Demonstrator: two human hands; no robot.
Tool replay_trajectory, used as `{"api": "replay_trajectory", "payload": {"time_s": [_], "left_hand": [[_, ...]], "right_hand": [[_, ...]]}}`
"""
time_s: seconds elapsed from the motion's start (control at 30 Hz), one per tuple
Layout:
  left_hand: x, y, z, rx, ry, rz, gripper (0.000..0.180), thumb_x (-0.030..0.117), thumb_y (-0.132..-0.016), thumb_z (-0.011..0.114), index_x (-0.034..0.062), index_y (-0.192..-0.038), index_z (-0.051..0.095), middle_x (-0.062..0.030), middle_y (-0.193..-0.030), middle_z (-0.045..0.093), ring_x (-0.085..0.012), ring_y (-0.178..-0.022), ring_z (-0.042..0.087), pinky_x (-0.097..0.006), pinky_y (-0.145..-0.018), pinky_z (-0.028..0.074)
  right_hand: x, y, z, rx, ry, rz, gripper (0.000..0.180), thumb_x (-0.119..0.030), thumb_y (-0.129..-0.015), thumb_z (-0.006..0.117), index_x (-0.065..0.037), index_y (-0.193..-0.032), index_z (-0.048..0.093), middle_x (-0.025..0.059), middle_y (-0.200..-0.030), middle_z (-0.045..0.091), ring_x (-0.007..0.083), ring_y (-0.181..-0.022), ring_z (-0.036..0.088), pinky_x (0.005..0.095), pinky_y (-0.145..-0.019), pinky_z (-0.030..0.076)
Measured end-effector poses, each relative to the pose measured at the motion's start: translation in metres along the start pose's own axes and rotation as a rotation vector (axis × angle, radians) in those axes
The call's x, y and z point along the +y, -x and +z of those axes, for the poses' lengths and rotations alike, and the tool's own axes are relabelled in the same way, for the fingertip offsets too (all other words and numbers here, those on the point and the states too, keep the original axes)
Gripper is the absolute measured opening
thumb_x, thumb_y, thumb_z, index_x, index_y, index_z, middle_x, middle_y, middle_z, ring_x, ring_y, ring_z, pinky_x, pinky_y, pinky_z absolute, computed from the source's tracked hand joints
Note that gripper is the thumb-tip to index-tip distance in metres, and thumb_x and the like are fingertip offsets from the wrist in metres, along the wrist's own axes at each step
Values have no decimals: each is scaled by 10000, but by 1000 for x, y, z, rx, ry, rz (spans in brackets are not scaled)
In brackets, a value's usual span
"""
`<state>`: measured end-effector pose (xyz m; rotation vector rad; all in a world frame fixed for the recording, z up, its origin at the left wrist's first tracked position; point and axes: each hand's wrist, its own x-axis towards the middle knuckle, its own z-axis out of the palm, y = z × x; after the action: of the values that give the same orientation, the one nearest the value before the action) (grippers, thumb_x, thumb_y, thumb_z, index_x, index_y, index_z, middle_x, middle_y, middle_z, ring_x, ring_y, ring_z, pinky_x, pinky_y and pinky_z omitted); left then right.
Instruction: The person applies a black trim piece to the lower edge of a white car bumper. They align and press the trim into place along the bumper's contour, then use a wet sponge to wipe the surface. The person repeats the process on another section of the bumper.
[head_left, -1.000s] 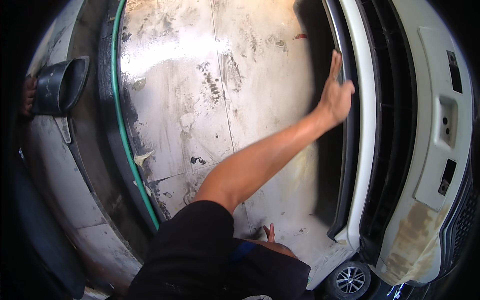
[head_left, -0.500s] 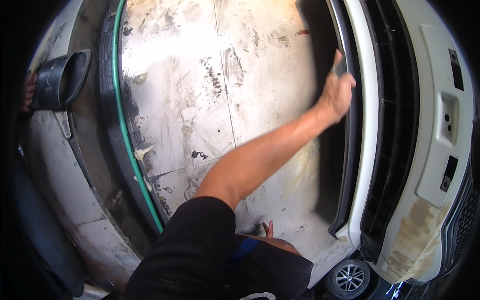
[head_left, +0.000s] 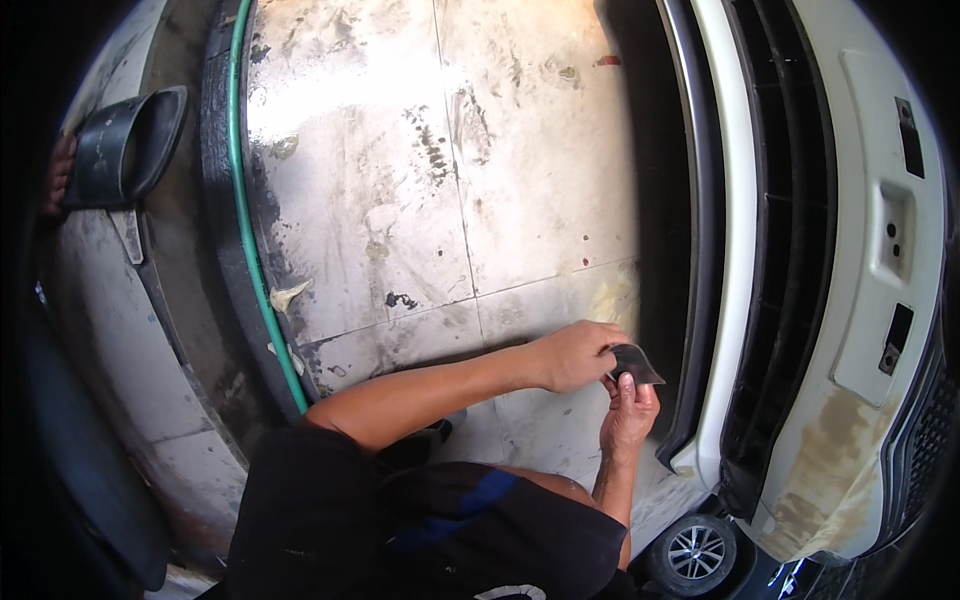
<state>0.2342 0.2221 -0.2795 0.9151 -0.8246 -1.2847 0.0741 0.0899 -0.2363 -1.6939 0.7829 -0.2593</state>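
Observation:
My left hand [head_left: 580, 355] and my right hand [head_left: 628, 418] meet in front of me, low in the head view. Between them is a small, dark, curled sheet [head_left: 632, 363] that looks like sandpaper. Fingers of the left hand pinch its near-left end, while the right thumb and fingers grip it from below. Just to the right runs the black lower edge [head_left: 703, 260] of a white car bumper [head_left: 735, 180], apart from both hands. Tan, rubbed-looking patches [head_left: 832, 440] mark the bumper's near corner.
A black grille [head_left: 790, 200] fills the bumper's opening. A car wheel [head_left: 695, 553] stands at the lower right. Stained pale tiles [head_left: 380, 230] form the floor. Along the left runs a green hose [head_left: 243, 220] beside a ledge; farther left is a foot in a black slipper [head_left: 110, 150].
My left hand has come down and back from the bumper's dark lower edge, bringing the dark sheet. My right hand has risen to meet it and now grips the sheet too.

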Motion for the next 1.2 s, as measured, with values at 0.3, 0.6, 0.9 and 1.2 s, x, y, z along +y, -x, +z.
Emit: {"api": "replay_trajectory", "payload": {"time_s": [0.3, 0.6, 0.9, 1.2], "left_hand": [[112, -104, -146, 978, 494, 627, 754, 312, -966, 391, -110, -1476, 30, -307, -1523, 216, -342, -1429, 241, -356, -1155, 227], [104, -114, -88, 1015, 395, 471, 665, 180, -954, 345, -85, -1487, 49, -313, -1470, 320, -364, -1370, 350, -353, -1139, 275], [104, -117, -105, 1001, 565, 560, 675, 130, -888, 418, -102, -1470, 166, -306, -1441, 379, -340, -1353, 386, -335, -1110, 303], [90, -126, -89, 1018, 495, 523, 654, 84, -851, 432, -97, -1450, 240, -292, -1276, 529, -342, -1166, 544, -346, -1017, 403]], "right_hand": [[46, 81, -29, 5, 499, 24, 184, -87, -933, 583, 42, -1041, 658, 51, -863, 671, 106, -789, 587, 265, -732, 487], [110, 146, -75, -34, 532, 170, 172, -77, -923, 590, 14, -1046, 671, 96, -880, 686, 135, -823, 593, 285, -784, 467], [95, 127, -54, -147, 533, 75, 161, -86, -916, 599, 11, -1028, 661, 109, -878, 670, 156, -803, 607, 283, -767, 472], [94, 138, -52, -153, 569, 117, 132, -63, -904, 617, 11, -1002, 663, 97, -855, 661, 133, -771, 589, 271, -742, 467]]}}
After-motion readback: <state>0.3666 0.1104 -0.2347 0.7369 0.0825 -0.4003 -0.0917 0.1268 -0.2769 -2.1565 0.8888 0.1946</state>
